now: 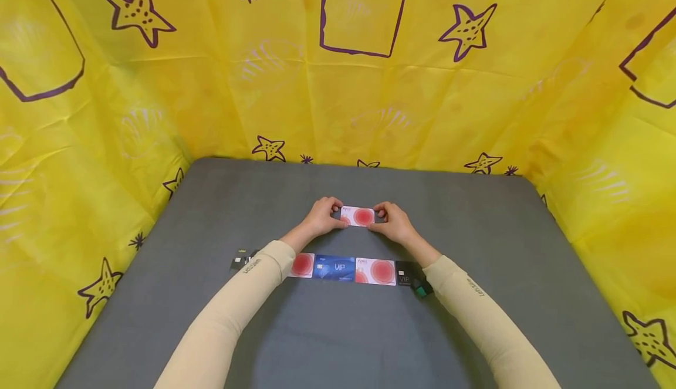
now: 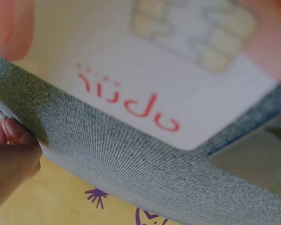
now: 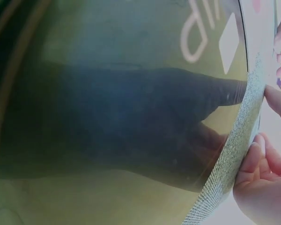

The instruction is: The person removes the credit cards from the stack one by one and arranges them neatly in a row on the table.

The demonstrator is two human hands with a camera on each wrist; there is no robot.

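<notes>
A white card with red circles [image 1: 359,216] is held between both hands beyond the row of cards. My left hand [image 1: 320,217] pinches its left end, thumb at the near corner and fingers at the far one. At the other end, my right hand [image 1: 396,223] grips the card the same way. In the left wrist view, the left hand [image 2: 14,154] shows at the left edge, behind a large close card in the row [image 2: 131,84]. The right wrist view has the right hand [image 3: 262,187] at its right side, past a dark glossy card [image 3: 107,117] that mirrors a hand.
On the grey table [image 1: 338,330], a row of cards lies under the forearms: a blue VIP card [image 1: 335,268], white-and-red cards [image 1: 375,271] on either side, a black VIP card [image 1: 404,274] at right and dark cards [image 1: 242,259] at left. Yellow cloth [image 1: 359,101] surrounds the table's back and sides.
</notes>
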